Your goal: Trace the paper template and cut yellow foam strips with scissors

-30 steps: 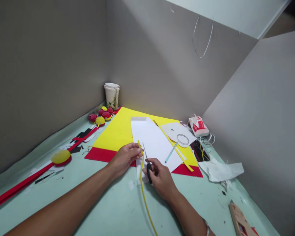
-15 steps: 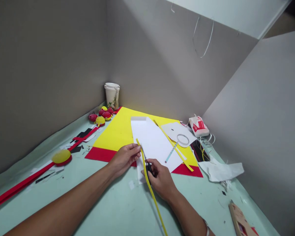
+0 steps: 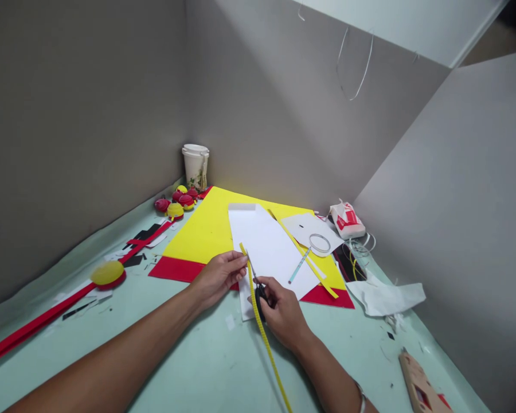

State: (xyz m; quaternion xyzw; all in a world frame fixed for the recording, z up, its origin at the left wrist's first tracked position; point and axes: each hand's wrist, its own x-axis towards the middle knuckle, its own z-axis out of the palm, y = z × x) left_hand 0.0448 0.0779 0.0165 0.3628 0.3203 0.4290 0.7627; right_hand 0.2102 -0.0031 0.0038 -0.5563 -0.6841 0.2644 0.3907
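A long, narrow yellow strip, its edge finely notched, runs from my left hand down past the bottom of the view. My left hand pinches it close to its top end, between thumb and fingers. In my right hand are scissors with black handles, the fingers wrapped round them. Their thin blades point up and left, close against the strip's edge near my left fingertips. How far the blades are parted is too small to tell. Beneath both hands lies a white paper sheet.
Yellow sheet and red sheet lie under the paper. A pencil, tape ring, and tissue pack are to the right. A wooden-coloured tool sits front right. Red-and-yellow rounds and a cup stand back left.
The strip's top end has shifted very slightly right, along with my left fingertips. Both hands keep their grips.
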